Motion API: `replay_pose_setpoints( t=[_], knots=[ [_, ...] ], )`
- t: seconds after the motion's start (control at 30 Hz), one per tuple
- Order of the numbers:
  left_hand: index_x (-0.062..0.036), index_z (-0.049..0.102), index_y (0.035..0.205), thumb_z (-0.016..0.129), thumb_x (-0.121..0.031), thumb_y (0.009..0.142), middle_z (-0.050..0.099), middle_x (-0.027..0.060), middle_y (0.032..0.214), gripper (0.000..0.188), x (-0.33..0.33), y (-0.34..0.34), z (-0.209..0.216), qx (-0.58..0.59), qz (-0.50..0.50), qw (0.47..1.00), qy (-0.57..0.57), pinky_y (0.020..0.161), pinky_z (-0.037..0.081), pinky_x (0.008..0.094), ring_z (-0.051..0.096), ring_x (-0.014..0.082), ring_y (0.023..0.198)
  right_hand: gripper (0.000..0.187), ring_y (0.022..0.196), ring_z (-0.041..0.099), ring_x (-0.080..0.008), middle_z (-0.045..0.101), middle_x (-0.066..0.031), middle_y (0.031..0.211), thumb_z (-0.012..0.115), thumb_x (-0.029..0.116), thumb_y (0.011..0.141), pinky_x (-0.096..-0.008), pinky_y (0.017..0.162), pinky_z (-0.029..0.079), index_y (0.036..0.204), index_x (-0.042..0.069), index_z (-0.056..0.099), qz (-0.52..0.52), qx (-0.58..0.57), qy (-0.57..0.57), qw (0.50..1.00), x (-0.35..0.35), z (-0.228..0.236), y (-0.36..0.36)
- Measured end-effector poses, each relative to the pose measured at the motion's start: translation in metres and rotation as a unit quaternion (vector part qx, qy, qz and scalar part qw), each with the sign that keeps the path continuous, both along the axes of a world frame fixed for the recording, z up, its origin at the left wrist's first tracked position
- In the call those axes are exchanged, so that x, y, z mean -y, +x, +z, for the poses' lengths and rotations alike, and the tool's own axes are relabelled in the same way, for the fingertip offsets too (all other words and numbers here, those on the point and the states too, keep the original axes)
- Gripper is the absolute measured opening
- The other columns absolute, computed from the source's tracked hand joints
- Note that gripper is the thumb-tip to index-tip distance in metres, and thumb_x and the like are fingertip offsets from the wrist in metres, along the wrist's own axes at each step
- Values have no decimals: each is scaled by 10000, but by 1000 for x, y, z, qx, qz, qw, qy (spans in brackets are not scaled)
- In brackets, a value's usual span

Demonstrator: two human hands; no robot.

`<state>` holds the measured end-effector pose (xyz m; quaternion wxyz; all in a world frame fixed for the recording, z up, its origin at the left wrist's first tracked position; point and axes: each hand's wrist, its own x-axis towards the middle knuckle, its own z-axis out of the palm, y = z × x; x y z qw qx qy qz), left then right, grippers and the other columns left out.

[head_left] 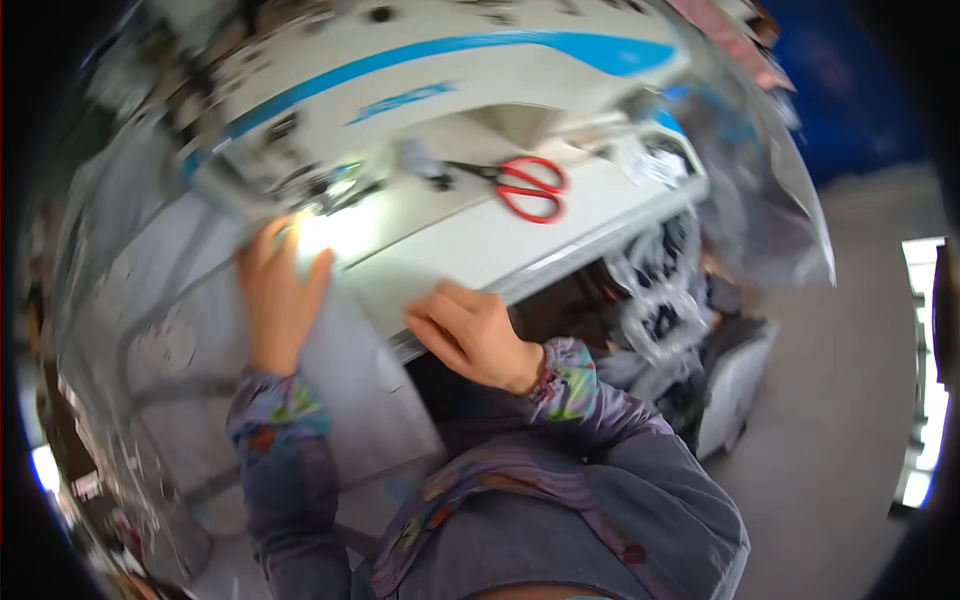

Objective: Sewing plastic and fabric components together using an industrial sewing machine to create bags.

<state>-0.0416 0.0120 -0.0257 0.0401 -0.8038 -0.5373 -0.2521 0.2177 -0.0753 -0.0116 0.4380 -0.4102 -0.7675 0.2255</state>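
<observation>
A white sewing machine with a blue stripe (400, 95) stretches across the far side of its pale table (470, 255). My left hand (278, 300) reaches up to the brightly lit needle area (325, 195), thumb and fingers apart, fingertips close to the presser foot. Glare and blur hide what lies under those fingertips. Over the table's front edge, my right hand (478, 340) is closed with its fingers curled in; whatever it may hold cannot be made out. Red-handled scissors (533, 188) lie on the machine bed, beyond my right hand.
A pale grey sheet-like surface (370, 400) spreads at the left, below my left hand. Clear plastic bags with dark contents (660, 310) hang or lie right of the table. Grey plastic sheeting (770, 190) drapes behind them. Grey floor (840, 380) shows at right.
</observation>
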Motion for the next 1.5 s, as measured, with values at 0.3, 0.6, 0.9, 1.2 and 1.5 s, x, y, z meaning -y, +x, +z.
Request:
replay_pose_setpoints(
  t=[0.3, 0.6, 0.9, 1.2, 1.5],
  knots=[
    [-42, 627, 1302, 695, -175, 926, 551, 159, 1320, 405, -3, 15, 6, 82, -24, 992, -96, 1043, 426, 457, 523, 368, 1229, 170, 751, 619, -278, 634, -147, 824, 716, 172, 872, -399, 713, 512, 949, 29, 668, -597, 113, -112, 787, 48, -171, 370],
    [-25, 637, 1281, 645, -131, 955, 538, 169, 1355, 343, 39, 28, 28, 52, -63, 988, -129, 1034, 443, 437, 521, 366, 1250, 177, 836, 687, -397, 686, -177, 948, 698, 216, 848, -495, 739, 542, 827, 42, 728, -525, 347, -181, 755, 40, -187, 361],
    [-34, 661, 1253, 686, -81, 908, 602, 156, 1319, 349, 76, 69, 74, 197, -174, 924, -279, 1013, 467, 431, 600, 347, 1188, 176, 681, 690, -244, 691, -135, 759, 600, 192, 980, -368, 629, 514, 974, 29, 666, -506, 107, -217, 828, 69, -46, 286],
    [-16, 670, 1111, 611, -133, 994, 684, 93, 843, 175, 103, 74, 101, 360, -167, 731, -555, 629, 507, 302, 635, 140, 686, 113, 724, 713, -128, 693, -80, 813, 627, -41, 949, -273, 680, 580, 1052, -30, 673, 81, -52, -282, 955, 24, 86, 74],
    [-28, 694, 1050, 652, -37, 813, 628, 128, 1132, 240, 37, -12, 84, -163, 83, 978, 101, 849, 513, 358, 624, 261, 1057, 249, 591, 665, -154, 684, -63, 676, 750, 230, 911, -310, 555, 500, 872, -5, 677, -43, 69, -241, 967, -116, -6, -65]
  ],
)
